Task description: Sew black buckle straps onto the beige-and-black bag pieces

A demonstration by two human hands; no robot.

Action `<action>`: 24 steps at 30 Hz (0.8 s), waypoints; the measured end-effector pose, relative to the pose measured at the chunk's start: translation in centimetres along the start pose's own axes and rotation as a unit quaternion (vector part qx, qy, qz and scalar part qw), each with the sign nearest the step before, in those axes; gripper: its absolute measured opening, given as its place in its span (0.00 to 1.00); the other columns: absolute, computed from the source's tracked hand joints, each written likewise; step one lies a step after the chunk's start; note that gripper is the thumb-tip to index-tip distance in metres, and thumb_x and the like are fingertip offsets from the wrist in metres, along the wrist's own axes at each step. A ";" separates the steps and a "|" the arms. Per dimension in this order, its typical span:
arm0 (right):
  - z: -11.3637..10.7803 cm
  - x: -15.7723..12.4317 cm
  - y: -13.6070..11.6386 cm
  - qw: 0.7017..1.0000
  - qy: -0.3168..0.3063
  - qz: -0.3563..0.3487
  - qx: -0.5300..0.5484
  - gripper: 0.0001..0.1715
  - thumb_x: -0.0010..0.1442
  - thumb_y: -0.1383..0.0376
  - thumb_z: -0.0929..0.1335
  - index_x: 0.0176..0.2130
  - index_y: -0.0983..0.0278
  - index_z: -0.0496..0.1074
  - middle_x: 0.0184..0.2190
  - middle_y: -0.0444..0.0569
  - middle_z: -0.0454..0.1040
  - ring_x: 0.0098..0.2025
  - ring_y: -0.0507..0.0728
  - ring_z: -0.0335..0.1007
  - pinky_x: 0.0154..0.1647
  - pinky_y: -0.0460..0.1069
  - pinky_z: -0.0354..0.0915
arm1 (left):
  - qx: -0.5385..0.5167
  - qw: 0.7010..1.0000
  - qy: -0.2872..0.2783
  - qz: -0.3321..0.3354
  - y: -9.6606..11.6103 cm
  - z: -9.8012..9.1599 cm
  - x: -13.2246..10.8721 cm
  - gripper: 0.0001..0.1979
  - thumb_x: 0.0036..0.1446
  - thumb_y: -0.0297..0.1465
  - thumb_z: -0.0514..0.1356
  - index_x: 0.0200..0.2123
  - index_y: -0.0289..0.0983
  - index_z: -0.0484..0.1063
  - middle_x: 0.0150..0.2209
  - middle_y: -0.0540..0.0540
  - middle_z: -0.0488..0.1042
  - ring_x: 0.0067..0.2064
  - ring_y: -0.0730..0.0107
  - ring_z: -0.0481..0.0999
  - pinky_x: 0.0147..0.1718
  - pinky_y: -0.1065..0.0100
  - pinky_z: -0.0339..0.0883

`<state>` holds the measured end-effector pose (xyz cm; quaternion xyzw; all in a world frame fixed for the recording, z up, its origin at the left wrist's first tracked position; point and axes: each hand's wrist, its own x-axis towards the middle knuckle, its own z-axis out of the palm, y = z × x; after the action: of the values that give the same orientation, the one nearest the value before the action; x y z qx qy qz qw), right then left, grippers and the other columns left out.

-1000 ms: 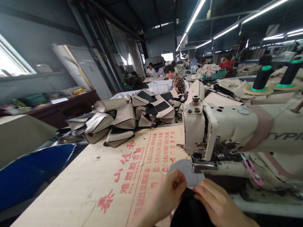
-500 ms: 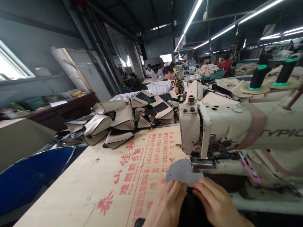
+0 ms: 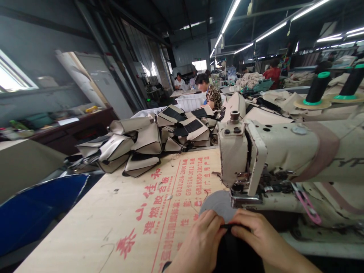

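A piece of black fabric (image 3: 237, 252) hangs between my two hands at the bottom of the view, its upper edge pinched. My left hand (image 3: 203, 233) is closed on the left end of that edge, and my right hand (image 3: 254, 229) is closed on the right end, a small gap apart. Just beyond them lies a grey round disc (image 3: 217, 204) on the plywood table. The sewing machine (image 3: 234, 163) stands close ahead to the right, its needle area above and beyond my right hand. The fabric's lower part runs out of view.
Several beige and black sewn pieces (image 3: 146, 140) are heaped at the far edge of the plywood tabletop (image 3: 125, 212). Black thread spools (image 3: 317, 89) stand behind the machine. On the left is a blue container (image 3: 36, 212). A seated person (image 3: 213, 96) works beyond the heap.
My hands have shifted slightly, still pinching the black fabric's edge; the right hand's fingers lie more sideways along it. The machine appears a little further right as the view turns slightly.
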<state>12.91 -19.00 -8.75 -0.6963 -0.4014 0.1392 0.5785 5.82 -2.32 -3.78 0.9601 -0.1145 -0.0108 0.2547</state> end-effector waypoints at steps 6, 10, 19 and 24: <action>0.9 -0.1 1.1 0.997 0.063 0.022 -0.046 0.15 0.63 0.59 0.62 0.30 0.64 0.71 0.31 0.44 0.70 0.35 0.52 0.66 0.39 0.45 0.59 | -0.036 0.999 0.009 -0.024 -1.0 -0.3 -1.4 0.19 0.56 0.23 0.49 0.51 0.40 0.62 0.48 0.45 0.68 0.49 0.67 0.67 0.49 0.66 0.62; 1.4 -0.1 1.3 0.996 0.059 0.005 -0.071 0.13 0.62 0.61 0.62 0.31 0.63 0.71 0.29 0.43 0.69 0.34 0.51 0.65 0.36 0.44 0.58 | 0.012 0.999 -0.036 -0.002 -1.9 -0.9 -1.0 0.29 0.45 0.15 0.47 0.51 0.39 0.65 0.50 0.44 0.70 0.50 0.65 0.69 0.49 0.66 0.63; 0.4 1.0 0.9 0.993 0.077 0.033 -0.082 0.20 0.62 0.56 0.60 0.28 0.66 0.71 0.26 0.45 0.69 0.31 0.53 0.64 0.33 0.46 0.55 | -0.041 0.985 -0.169 0.021 -4.2 -5.0 1.5 0.14 0.56 0.33 0.51 0.42 0.44 0.73 0.33 0.51 0.76 0.33 0.67 0.72 0.38 0.68 0.63; 0.7 0.8 1.6 0.994 0.052 0.093 -0.024 0.22 0.59 0.53 0.62 0.26 0.68 0.70 0.21 0.42 0.65 0.26 0.50 0.58 0.28 0.44 0.51 | -0.131 0.987 -0.095 -0.013 -5.7 -3.2 1.3 0.17 0.57 0.38 0.51 0.22 0.38 0.71 0.17 0.57 0.63 0.23 0.75 0.62 0.52 0.63 0.52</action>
<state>13.60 -17.90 -10.15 -0.7507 -0.3077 0.1465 0.5660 8.59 3.70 -3.74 0.9143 -0.1236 -0.1196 0.3666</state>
